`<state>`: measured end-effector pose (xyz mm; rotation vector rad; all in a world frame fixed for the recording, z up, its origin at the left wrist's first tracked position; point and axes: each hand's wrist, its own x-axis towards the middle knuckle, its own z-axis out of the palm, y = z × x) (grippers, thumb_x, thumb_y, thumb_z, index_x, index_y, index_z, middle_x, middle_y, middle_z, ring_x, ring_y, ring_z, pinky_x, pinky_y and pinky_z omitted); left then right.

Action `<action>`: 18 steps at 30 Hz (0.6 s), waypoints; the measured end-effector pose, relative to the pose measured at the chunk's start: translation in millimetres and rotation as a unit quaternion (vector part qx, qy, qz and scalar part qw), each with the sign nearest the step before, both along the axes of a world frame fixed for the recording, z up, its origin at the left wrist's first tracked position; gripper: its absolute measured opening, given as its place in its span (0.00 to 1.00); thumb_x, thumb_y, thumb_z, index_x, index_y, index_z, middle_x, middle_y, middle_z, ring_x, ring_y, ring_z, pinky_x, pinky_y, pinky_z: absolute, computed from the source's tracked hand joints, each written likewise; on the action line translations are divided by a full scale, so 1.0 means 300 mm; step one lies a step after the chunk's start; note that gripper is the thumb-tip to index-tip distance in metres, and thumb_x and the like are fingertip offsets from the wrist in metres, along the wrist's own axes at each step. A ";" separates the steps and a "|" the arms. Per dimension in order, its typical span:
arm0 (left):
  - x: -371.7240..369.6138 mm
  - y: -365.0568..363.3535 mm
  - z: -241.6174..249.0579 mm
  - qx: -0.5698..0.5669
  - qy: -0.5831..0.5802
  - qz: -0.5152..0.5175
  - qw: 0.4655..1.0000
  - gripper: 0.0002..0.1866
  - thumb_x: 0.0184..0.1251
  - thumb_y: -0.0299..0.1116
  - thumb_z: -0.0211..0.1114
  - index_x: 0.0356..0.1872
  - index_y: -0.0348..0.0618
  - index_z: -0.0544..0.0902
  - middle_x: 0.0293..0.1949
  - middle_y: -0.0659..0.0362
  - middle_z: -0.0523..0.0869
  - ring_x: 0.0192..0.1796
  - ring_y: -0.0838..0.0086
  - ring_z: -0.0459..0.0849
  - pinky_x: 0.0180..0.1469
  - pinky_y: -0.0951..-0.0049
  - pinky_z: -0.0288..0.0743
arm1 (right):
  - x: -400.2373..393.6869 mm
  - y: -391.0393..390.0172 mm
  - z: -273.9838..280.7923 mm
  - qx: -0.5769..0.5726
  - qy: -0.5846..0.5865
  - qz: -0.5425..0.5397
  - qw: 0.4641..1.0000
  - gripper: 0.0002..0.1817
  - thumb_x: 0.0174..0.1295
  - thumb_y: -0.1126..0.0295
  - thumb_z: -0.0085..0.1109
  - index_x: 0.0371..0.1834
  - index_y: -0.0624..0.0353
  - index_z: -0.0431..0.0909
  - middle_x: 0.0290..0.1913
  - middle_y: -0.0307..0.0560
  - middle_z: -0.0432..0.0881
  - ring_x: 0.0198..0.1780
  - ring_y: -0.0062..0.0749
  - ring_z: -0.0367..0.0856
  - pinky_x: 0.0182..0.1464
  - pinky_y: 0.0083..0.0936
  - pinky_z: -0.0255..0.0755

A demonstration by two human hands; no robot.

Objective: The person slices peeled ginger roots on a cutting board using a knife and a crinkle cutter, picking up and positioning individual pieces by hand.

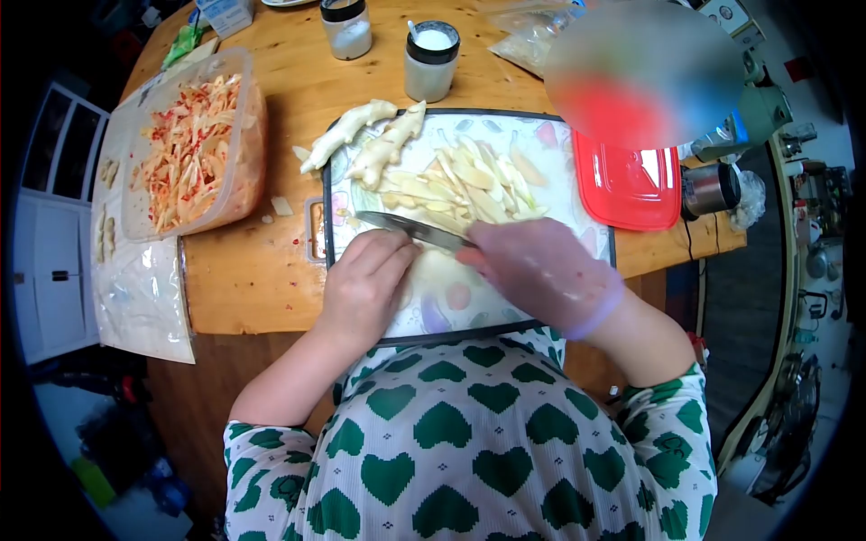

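My right hand [550,275], in a thin purplish glove, grips a knife [428,233] whose blade points left across the cutting board [487,316]. My bare left hand [365,281] rests on the board's left part with its fingers curled by the blade; whatever lies under the fingertips is hidden. Just beyond the blade spreads a pile of pale sliced ginger [465,185]. Two whole pieces of ginger root, one farther left [347,133] and one nearer the pile [388,149], lie at the board's upper left corner.
A clear plastic tub [248,117] of red-seasoned shreds stands on the left. Behind the board are a black-rimmed jar [428,77] of white grains and another jar [350,41]. To the right lies a red lid [629,189], near a blurred patch.
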<state>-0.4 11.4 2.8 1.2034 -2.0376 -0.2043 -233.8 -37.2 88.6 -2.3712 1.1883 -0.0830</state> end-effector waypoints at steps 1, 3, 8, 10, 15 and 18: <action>-0.001 -0.002 -0.003 0.000 0.003 0.000 1.000 0.13 0.55 0.18 0.79 0.42 0.37 0.91 0.45 0.51 0.91 0.47 0.55 0.90 0.50 0.61 0.86 | 0.019 -0.007 -0.007 -0.004 0.002 0.000 1.000 0.14 0.81 0.57 0.59 0.42 0.55 0.82 0.32 0.55 0.87 0.38 0.57 0.89 0.40 0.49 0.81; 0.009 -0.001 0.001 0.006 -0.002 -0.002 1.000 0.15 0.54 0.19 0.76 0.45 0.36 0.91 0.46 0.51 0.91 0.49 0.54 0.90 0.52 0.60 0.86 | 0.058 -0.024 -0.014 -0.012 0.001 0.007 1.000 0.14 0.81 0.57 0.58 0.43 0.55 0.81 0.32 0.54 0.87 0.39 0.57 0.89 0.40 0.49 0.80; 0.020 0.004 -0.002 0.025 -0.010 -0.011 1.000 0.18 0.54 0.22 0.71 0.49 0.35 0.90 0.50 0.51 0.90 0.54 0.55 0.88 0.56 0.60 0.85 | -0.013 -0.022 0.004 0.008 0.014 -0.026 1.000 0.15 0.80 0.56 0.62 0.43 0.56 0.83 0.29 0.55 0.87 0.36 0.57 0.88 0.38 0.47 0.80; 0.021 0.008 -0.009 0.021 -0.012 -0.011 1.000 0.19 0.54 0.22 0.71 0.49 0.35 0.90 0.51 0.51 0.89 0.54 0.55 0.88 0.56 0.60 0.85 | -0.041 -0.028 0.049 0.059 0.045 -0.058 0.995 0.15 0.80 0.56 0.62 0.42 0.56 0.84 0.28 0.54 0.87 0.35 0.57 0.89 0.39 0.45 0.80; 0.007 0.008 0.008 0.004 0.000 0.004 1.000 0.16 0.53 0.16 0.77 0.45 0.36 0.91 0.45 0.51 0.91 0.48 0.54 0.90 0.52 0.61 0.86 | -0.060 -0.011 0.084 0.038 0.051 -0.078 0.995 0.15 0.79 0.56 0.63 0.41 0.56 0.84 0.26 0.51 0.86 0.34 0.54 0.89 0.40 0.43 0.81; 0.008 0.013 0.004 0.001 -0.007 0.008 1.000 0.16 0.53 0.16 0.77 0.45 0.35 0.91 0.45 0.50 0.91 0.48 0.54 0.90 0.52 0.61 0.86 | -0.041 0.015 0.113 0.019 0.098 -0.032 0.995 0.16 0.80 0.54 0.60 0.43 0.55 0.83 0.33 0.56 0.89 0.36 0.56 0.90 0.40 0.50 0.81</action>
